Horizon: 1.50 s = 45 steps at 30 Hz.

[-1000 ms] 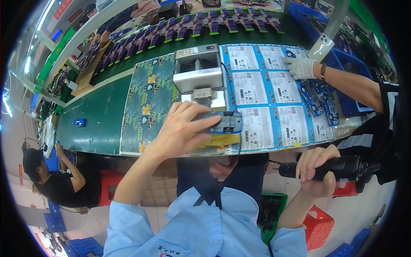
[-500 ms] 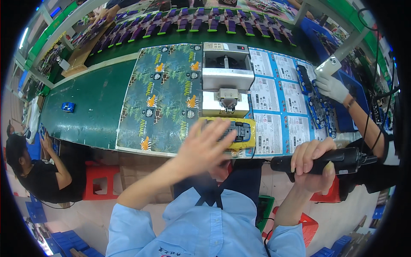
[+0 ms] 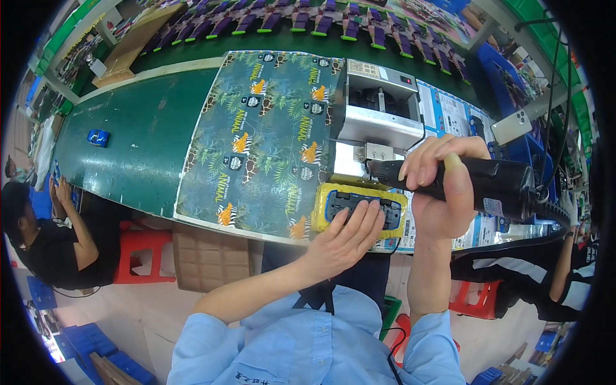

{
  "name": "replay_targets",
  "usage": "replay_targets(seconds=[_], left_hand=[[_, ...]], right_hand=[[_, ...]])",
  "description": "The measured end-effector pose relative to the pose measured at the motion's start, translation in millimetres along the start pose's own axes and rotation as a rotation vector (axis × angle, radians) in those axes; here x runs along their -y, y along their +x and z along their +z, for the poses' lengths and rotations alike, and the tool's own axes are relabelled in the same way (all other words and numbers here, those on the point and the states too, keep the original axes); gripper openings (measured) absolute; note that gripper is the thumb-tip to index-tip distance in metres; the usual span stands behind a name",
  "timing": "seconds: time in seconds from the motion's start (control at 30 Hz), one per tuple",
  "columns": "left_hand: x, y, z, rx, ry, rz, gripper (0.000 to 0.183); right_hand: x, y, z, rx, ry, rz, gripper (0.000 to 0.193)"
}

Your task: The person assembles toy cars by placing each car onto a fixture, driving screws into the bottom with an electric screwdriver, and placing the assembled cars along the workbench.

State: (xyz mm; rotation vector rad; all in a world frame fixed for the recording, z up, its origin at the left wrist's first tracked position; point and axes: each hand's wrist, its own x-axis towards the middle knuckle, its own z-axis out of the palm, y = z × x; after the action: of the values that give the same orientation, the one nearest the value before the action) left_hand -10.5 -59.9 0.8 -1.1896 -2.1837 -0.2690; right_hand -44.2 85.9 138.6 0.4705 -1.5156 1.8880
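Observation:
A toy car [image 3: 351, 200] lies upside down in a yellow holder [image 3: 320, 212] near the table's front edge, its dark underside facing up. My left hand [image 3: 346, 240] rests on it with fingers extended flat, covering part of the underside. In my right hand [image 3: 443, 189] is a black corded electric screwdriver [image 3: 500, 186], wrapped by the fingers and held almost level. Its tip points left, at the front of a metal screw feeder [image 3: 385, 128] just behind the holder. Whether a screw is on the tip is too small to tell.
Patterned printed sheets [image 3: 256, 141] cover the table's middle. A small blue toy car [image 3: 97, 137] sits on the green tabletop at left. Rows of purple parts [image 3: 298, 21] line the back. A phone [image 3: 511, 127] is at right. Co-workers sit on both sides; the screwdriver's cord [image 3: 555, 215] curves right.
My right hand has raised the screwdriver and brought it left to the feeder. My left hand has settled onto the toy car. The co-worker's gloved hand at right has drawn back. My view has shifted.

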Motion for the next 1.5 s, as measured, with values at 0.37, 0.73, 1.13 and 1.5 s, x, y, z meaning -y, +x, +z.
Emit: replay_targets(seconds=[0.37, 0.73, 1.13, 1.5], left_hand=[[-3, -4, 6, -0.04, 0.044, -0.01, 0.043], [0, -3, 5, -0.049, 0.026, -0.005, 0.044], [-4, -2, 8, -0.03, 0.02, -0.026, 0.041], [-3, -2, 11, -0.051, 0.031, -0.027, 0.033]], right_hand=[[-3, 24, 26, 0.034, -0.346, 0.157, 0.019], [54, -19, -32, 0.069, 0.021, 0.156, 0.025], [30, -34, -38, -0.036, 0.024, 0.254, 0.018], [24, -33, -61, 0.174, 0.167, 0.249, 0.034]])
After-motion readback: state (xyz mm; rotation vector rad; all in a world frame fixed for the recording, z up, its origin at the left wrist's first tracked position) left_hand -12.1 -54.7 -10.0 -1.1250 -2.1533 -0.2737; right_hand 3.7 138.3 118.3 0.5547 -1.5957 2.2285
